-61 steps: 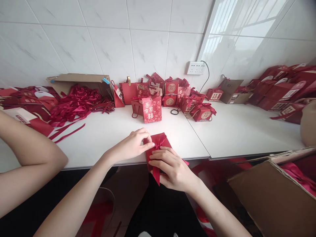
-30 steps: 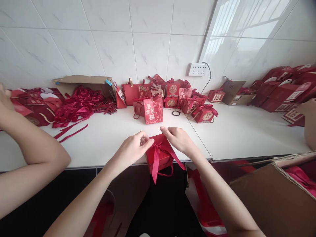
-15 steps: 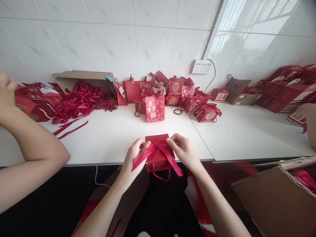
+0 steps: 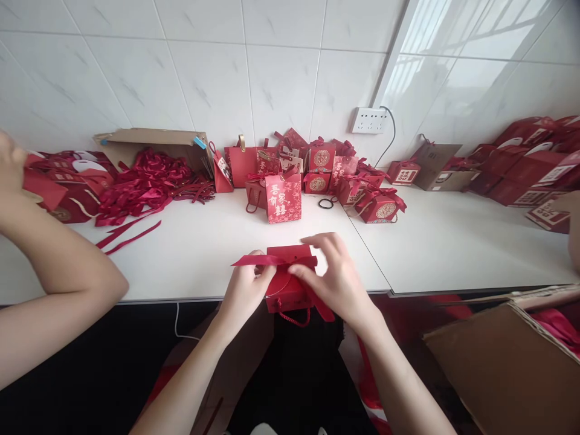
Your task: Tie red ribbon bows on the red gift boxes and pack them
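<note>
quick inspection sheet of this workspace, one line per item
Surface: white table, seam right of centre
Things in hand: red box at near edge, red ribbon across its top
Clutter: ribbon pile, gift boxes, black ring
Hands: left hand at ribbon, grip unclear; right hand over box, thumb and forefinger apart
Cables: dark cable at socket; white cord below table edge
Surroundings: tiled wall; another person's arm left

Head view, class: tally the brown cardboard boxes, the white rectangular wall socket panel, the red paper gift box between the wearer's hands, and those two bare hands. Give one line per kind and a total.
Brown cardboard boxes: 3
White rectangular wall socket panel: 1
Red paper gift box between the hands: 1
Wearer's bare hands: 2
Total: 7
</note>
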{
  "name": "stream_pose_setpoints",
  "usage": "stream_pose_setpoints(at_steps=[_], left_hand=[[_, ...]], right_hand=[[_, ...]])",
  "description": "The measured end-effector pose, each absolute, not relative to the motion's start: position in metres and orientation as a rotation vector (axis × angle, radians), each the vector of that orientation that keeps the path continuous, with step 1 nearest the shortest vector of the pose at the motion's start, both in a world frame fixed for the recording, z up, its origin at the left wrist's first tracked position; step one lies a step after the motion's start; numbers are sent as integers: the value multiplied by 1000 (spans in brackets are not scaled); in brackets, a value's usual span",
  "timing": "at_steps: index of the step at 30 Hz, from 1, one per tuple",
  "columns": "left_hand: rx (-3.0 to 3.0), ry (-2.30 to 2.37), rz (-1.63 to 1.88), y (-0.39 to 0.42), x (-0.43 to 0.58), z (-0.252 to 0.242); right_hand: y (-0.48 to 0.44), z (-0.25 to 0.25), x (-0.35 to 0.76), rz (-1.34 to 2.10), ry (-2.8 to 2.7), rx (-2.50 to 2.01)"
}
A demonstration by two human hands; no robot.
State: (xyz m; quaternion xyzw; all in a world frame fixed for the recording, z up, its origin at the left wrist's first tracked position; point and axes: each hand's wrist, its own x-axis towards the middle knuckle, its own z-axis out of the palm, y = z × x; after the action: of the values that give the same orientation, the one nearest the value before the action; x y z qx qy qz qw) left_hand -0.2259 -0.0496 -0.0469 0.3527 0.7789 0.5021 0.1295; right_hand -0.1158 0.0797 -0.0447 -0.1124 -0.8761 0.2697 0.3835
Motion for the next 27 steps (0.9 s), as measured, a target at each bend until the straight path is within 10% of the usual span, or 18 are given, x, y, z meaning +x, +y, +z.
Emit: stream_pose_setpoints(at_steps=[27], left_hand=[[1183,2507,1285,-45,-230,-46]], right_hand=[[71,-73,-107,175,-2022,337]])
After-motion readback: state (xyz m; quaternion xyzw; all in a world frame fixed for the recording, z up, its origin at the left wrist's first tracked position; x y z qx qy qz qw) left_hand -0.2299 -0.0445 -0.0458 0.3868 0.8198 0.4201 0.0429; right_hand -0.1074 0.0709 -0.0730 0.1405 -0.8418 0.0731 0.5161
